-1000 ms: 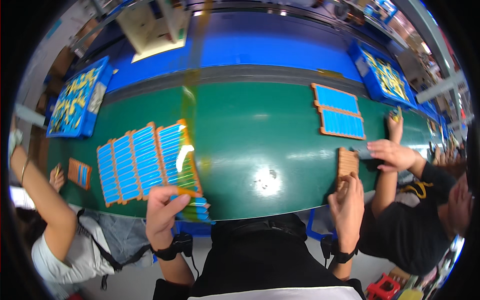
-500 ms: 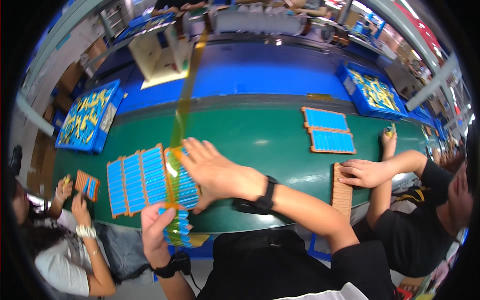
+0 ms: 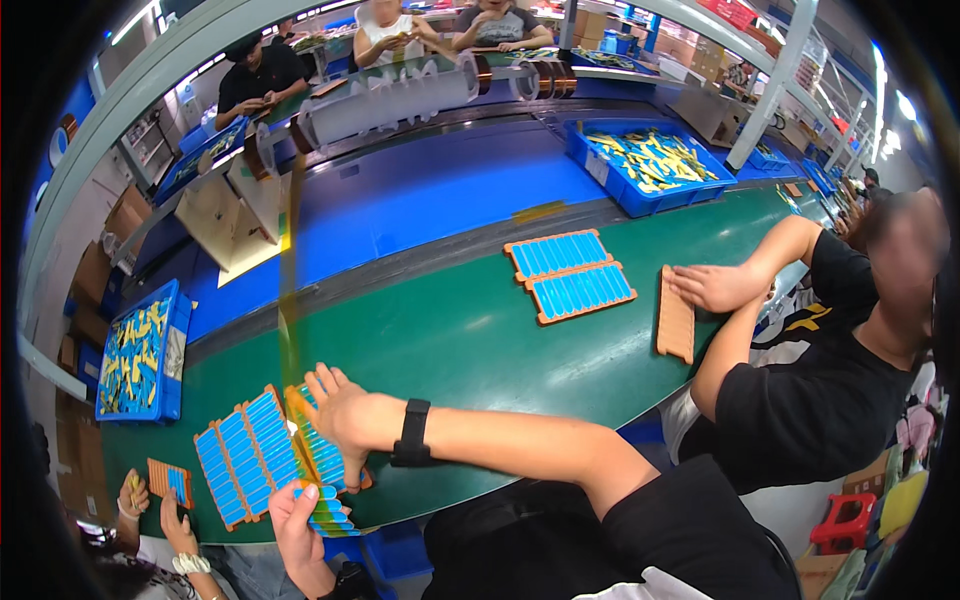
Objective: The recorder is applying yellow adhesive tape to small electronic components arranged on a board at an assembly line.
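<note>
An orange tray of blue cells [image 3: 245, 455] lies at the near left of the green belt [image 3: 470, 350]. My right arm crosses over to it. My right hand [image 3: 335, 415] rests flat on the tray's right end, fingers spread. A strip of yellow translucent tape [image 3: 288, 300] runs from a roll above down to the tray, right by this hand. My left hand [image 3: 295, 520] comes up from below the belt's near edge. It grips the tray's overhanging near corner [image 3: 325, 505].
Two more filled orange trays [image 3: 570, 275] lie mid-belt. A co-worker's hand [image 3: 715, 285] on the right presses an empty orange tray [image 3: 677, 325]. Blue bins of parts stand at left [image 3: 135, 350] and far right [image 3: 650, 165]. Another person at lower left holds a small tray [image 3: 168, 480].
My right arm has swung from the belt's right side across to the left and come down on the tray. My left hand has stayed at the tray's near corner.
</note>
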Demonstrator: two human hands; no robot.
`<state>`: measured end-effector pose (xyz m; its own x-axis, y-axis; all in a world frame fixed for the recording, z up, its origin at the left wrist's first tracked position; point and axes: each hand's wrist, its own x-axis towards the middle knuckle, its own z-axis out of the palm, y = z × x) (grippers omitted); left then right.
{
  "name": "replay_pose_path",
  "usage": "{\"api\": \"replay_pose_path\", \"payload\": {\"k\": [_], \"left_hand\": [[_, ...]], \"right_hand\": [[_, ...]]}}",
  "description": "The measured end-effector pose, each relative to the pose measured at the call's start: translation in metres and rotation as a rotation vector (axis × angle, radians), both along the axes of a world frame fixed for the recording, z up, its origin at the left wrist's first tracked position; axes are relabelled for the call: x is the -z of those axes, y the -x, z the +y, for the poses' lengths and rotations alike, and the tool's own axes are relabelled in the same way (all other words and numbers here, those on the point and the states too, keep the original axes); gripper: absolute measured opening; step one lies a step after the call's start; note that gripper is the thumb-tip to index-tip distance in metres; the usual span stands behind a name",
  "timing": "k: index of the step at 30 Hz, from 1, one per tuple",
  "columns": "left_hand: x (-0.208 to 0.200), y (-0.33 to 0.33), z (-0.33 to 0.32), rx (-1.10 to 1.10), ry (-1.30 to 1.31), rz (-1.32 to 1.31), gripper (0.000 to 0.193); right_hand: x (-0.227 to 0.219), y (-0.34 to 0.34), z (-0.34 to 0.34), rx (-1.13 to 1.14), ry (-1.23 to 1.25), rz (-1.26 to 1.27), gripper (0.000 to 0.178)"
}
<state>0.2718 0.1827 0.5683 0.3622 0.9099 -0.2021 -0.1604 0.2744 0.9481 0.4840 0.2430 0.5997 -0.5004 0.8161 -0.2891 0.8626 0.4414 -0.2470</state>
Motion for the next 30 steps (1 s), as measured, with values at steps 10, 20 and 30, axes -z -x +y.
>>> {"api": "replay_pose_path", "payload": {"k": [10,20,30], "left_hand": [[0.021,0.008,0.005,-0.038,-0.065,0.017,0.024],[0.063,0.011,0.014,-0.109,-0.320,0.021,0.017],[0.043,-0.010,-0.001,0.014,-0.164,-0.118,0.030]], "right_hand": [[0.003,-0.060,-0.053,0.289,-0.080,0.018,0.166],[0.014,-0.160,-0.057,0.305,-0.206,0.694,0.153],[0.031,-0.177,-0.029,0.216,0.136,0.766,0.125]]}}
